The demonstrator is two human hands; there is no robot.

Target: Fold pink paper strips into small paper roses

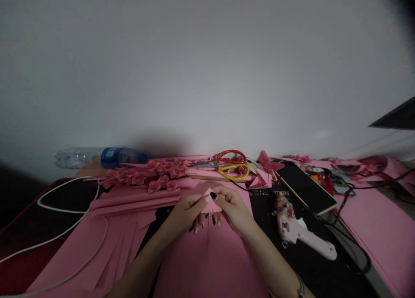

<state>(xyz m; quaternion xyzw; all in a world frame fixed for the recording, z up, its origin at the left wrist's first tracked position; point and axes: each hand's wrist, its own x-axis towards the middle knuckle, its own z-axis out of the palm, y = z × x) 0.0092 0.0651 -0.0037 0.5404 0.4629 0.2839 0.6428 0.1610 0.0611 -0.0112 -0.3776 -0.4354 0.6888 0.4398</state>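
Between both hands is a small folded piece of pink paper (pixel 210 206), its pointed tip facing away from me. My left hand (pixel 188 212) pinches its left side, thumb on top and fingers underneath. From the other side my right hand (pixel 231 209) grips it, the dark-nailed thumb pressed near the tip. Below the hands lies a large pink paper sheet (pixel 210 263). Just beyond are scissors (pixel 223 164) with one red and one yellow handle, resting on rolled pink paper. Folded pink paper flowers (pixel 162 175) are heaped to the left of the scissors.
A plastic bottle (pixel 110 157) lies along the wall at left. Pink paper strips (pixel 119 246) and a white cable (pixel 65 237) spread at left. On the right are a pink glue gun (pixel 304 235), a phone (pixel 306 188), black cables (pixel 356 242) and stacked pink sheets (pixel 382 224).
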